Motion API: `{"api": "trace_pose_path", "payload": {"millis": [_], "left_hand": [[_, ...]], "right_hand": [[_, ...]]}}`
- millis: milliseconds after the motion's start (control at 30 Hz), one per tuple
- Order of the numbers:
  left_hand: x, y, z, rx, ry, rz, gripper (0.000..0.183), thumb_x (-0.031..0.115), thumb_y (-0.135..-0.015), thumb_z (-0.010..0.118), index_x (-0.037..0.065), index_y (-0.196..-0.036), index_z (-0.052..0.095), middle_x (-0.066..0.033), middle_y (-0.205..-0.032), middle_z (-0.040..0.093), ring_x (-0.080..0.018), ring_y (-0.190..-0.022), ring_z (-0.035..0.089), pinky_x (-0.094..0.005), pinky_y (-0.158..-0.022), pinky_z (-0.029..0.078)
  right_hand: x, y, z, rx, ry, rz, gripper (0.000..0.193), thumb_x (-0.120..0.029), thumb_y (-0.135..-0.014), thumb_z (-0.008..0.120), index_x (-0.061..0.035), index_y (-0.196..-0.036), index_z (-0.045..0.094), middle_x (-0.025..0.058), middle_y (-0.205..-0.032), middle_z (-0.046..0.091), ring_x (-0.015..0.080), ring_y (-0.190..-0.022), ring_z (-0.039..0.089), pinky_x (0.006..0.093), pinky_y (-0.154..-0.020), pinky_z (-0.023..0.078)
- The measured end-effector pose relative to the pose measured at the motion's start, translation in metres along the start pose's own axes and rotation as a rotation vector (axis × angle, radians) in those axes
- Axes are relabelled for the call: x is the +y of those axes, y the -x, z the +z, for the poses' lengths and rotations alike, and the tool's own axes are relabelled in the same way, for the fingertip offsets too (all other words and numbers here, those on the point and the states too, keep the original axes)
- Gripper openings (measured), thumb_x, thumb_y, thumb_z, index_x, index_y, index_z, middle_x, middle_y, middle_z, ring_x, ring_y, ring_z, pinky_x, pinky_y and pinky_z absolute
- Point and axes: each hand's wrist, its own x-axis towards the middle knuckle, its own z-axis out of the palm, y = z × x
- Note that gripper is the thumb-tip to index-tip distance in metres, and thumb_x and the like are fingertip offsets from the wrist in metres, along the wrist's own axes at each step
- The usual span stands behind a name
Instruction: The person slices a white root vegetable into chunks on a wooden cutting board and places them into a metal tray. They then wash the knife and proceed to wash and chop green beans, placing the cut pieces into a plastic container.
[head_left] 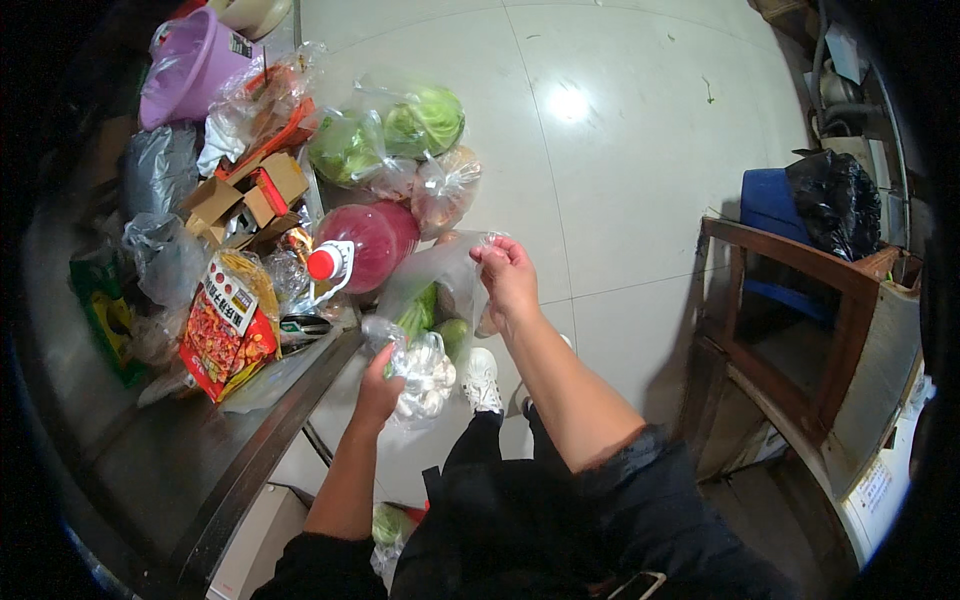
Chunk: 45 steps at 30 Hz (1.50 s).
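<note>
Head view: your left hand (378, 388) is grasping the gathered top of a small clear bag (425, 385), which is bulging with white, rounded pieces. Your right hand (508, 278) is pinching the rim of a larger translucent bag (402, 290) between thumb and fingers, its other fingers curling in. The translucent bag is hanging between your hands, just beyond the small clear bag, and green vegetables (418, 312) are showing inside it.

Just past the translucent bag, to the left, a big bottle (370, 245) of pink-red liquid is pointing its red cap toward the left. Farther off, two bags of leafy green heads (425, 122) are lying side by side, with a clear bag of pale contents (447, 190) resting near them.

On the left, the surface (235, 455) is carrying a red and yellow packet (228, 325), an open cardboard box (210, 205) and crumpled plastic. A purple bucket (185, 75) is sitting at the far left. On your right, a black plastic bag (838, 205) is lying against a blue container (770, 205), near a brown wooden frame (800, 262).
</note>
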Motion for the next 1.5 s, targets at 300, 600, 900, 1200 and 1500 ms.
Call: {"api": "trace_pose_path", "payload": {"millis": [300, 600, 900, 1200, 1500], "left_hand": [[0.161, 0.17, -0.058, 0.056, 0.279, 0.163, 0.054, -0.005, -0.07, 0.053, -0.001, -0.124, 0.056, -0.0111, -0.122, 0.053, -0.0228, -0.114, 0.051, -0.0343, -0.099, 0.039], [0.356, 0.315, 0.059, -0.169, -0.373, 0.974, 0.047, 0.004, -0.061, 0.06, 0.005, -0.108, 0.062, -0.0217, -0.104, 0.049, -0.0384, -0.094, 0.054, -0.0422, -0.082, 0.046], [0.62, 0.428, 0.324, -1.095, -0.442, 1.572, 0.044, 0.006, -0.077, 0.064, 0.015, -0.12, 0.06, -0.0203, -0.106, 0.048, -0.0376, -0.1, 0.048, -0.0405, -0.086, 0.044], [0.7, 0.38, 0.644, -1.197, -0.78, 2.149, 0.018, 0.022, -0.078, 0.057, 0.011, -0.085, 0.07, -0.0092, -0.1, 0.055, -0.0289, -0.105, 0.051, -0.0393, -0.09, 0.041], [0.796, 0.191, 0.545, -1.192, -0.814, 1.833, 0.018, 0.014, -0.081, 0.063, 0.009, -0.098, 0.059, -0.0113, -0.107, 0.056, -0.0305, -0.102, 0.053, -0.0424, -0.09, 0.043]], "right_hand": [[-0.032, 0.057, -0.037, -0.014, 0.9, -0.074, 0.069, -0.05, -0.089, 0.055, -0.0116, -0.143, 0.035, 0.0101, -0.138, 0.047, 0.0269, -0.121, 0.048, 0.0424, -0.092, 0.044], [-0.203, 0.381, -0.056, -0.669, -0.12, 0.08, 0.09, -0.053, -0.084, 0.064, -0.0222, -0.151, 0.012, 0.0052, -0.146, 0.031, 0.0265, -0.13, 0.037, 0.0504, -0.096, 0.043], [-0.419, 0.499, -0.269, -0.25, -0.512, -0.739, 0.085, -0.028, -0.077, 0.076, -0.0106, -0.145, 0.029, 0.0088, -0.131, 0.05, 0.0237, -0.117, 0.053, 0.0397, -0.1, 0.045], [-0.502, 0.453, -0.469, 0.696, -0.535, -0.601, 0.065, -0.022, -0.087, 0.065, -0.0212, -0.144, 0.033, 0.0027, -0.13, 0.05, 0.0207, -0.113, 0.053, 0.04, -0.078, 0.053], [-0.6, 0.473, -0.413, 1.15, 0.864, -0.636, 0.061, -0.019, -0.081, 0.066, -0.0087, -0.137, 0.044, 0.0174, -0.14, 0.042, 0.0307, -0.132, 0.037, 0.0416, -0.107, 0.032]]}}
